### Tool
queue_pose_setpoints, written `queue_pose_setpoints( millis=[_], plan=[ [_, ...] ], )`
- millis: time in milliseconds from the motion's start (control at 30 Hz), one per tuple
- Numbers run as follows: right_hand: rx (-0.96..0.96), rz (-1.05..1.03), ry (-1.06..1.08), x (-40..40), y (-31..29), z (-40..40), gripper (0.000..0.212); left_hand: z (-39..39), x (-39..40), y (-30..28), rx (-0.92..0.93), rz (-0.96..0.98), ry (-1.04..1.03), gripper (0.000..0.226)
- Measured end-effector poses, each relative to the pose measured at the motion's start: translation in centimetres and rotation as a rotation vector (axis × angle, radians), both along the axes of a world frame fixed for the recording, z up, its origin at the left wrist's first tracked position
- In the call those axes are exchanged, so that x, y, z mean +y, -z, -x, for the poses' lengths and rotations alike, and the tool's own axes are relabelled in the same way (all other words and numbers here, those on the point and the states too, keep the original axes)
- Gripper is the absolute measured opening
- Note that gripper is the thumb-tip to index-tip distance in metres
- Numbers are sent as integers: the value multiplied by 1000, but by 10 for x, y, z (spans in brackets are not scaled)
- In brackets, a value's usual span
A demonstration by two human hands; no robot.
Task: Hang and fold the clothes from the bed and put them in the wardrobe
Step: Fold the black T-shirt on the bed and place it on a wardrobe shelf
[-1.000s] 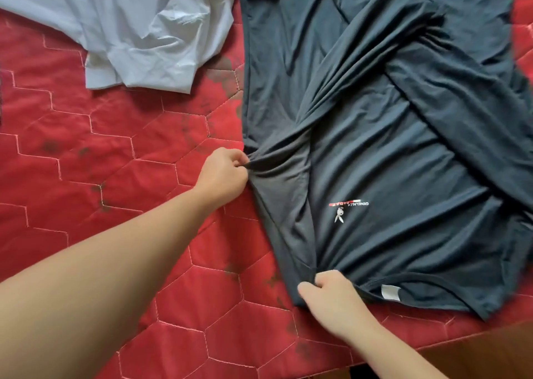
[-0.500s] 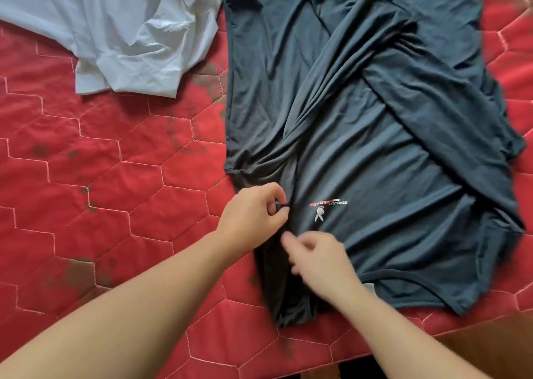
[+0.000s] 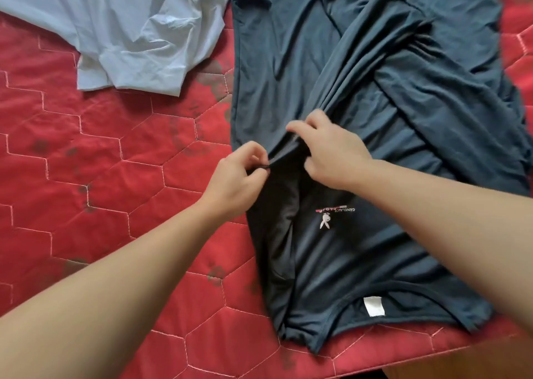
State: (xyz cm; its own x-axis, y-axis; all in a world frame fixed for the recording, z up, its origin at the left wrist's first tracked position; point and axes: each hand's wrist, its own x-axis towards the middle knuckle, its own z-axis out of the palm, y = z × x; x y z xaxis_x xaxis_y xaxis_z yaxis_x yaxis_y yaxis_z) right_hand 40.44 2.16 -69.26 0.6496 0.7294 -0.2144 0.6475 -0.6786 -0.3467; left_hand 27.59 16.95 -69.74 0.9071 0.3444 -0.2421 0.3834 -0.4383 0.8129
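Head view: a dark teal T-shirt [image 3: 360, 248] is laid out on a red quilted bedspread [image 3: 101, 176], occupying the centre and right of the frame. Its long axis runs from 6 o'clock to 12 o'clock, tilted slightly toward 1 o'clock; the neckline [image 3: 403, 315] with a white label [image 3: 374, 306] points to 6 o'clock, toward the wearer of the camera, and the hem lies at 12 o'clock at the top edge of the frame. A small chest print [image 3: 334, 215] is seen upside down near the middle of the garment. A band of gathered fabric is drawn diagonally across the shirt from the centre toward 1 o'clock, and a second folded panel crosses it toward 4 o'clock. The left hand [image 3: 239, 179] is positioned at the shirt's 9 o'clock edge, with thumb and forefinger pinched together on a thin ridge of the fabric. The right hand [image 3: 328, 150] is placed just beside it at 2 o'clock, its fingers curled and clamped on the same bunched fold, with the thumb extended toward 9 o'clock. The two hands are close but not touching. A pale blue garment [image 3: 121, 29] is spread, creased, at 10 o'clock on the bedspread, apart from the T-shirt. A strip of brown surface [image 3: 461, 364] is visible beyond the bed edge at 5 o'clock.
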Motion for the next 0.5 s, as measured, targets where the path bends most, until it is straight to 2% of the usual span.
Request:
queue_pose_setpoints(
  millis=[67, 100, 133, 167, 200, 233, 267, 333, 400, 500],
  plan=[
    [-15, -150, 251, -5, 3, -7, 42, 0, 9, 3, 74, 86, -75, 23],
    [105, -207, 455, -4, 1, -9, 29, 0, 12, 4, 107, 107, -108, 18],
    [366, -237, 665, -3, -1, -10, 16, -1, 16, 5, 140, 114, -131, 11],
    [713, -257, 819, 1, -2, -7, 7, -3, 18, 7, 176, 109, -142, 7],
    [1019, -289, 900, 5, -2, -2, 7, -6, 19, 9, 207, 99, -131, 9],
    [1218, -355, 952, 9, 0, 3, 14, -7, 20, 11, 227, 99, -116, 12],
    [1328, -436, 1021, 14, 2, 6, 18, -9, 20, 13, 229, 110, -110, 15],
    [1436, -578, 1187, 24, 1, 8, 17, -11, 18, 13, 198, 194, -140, 18],
    [1546, -620, 1274, 28, 2, 8, 21, -12, 17, 15, 164, 297, -172, 18],
    [1599, -447, 1063, 29, 3, 11, 20, -12, 18, 18, 117, 316, -164, 19]
  ],
)
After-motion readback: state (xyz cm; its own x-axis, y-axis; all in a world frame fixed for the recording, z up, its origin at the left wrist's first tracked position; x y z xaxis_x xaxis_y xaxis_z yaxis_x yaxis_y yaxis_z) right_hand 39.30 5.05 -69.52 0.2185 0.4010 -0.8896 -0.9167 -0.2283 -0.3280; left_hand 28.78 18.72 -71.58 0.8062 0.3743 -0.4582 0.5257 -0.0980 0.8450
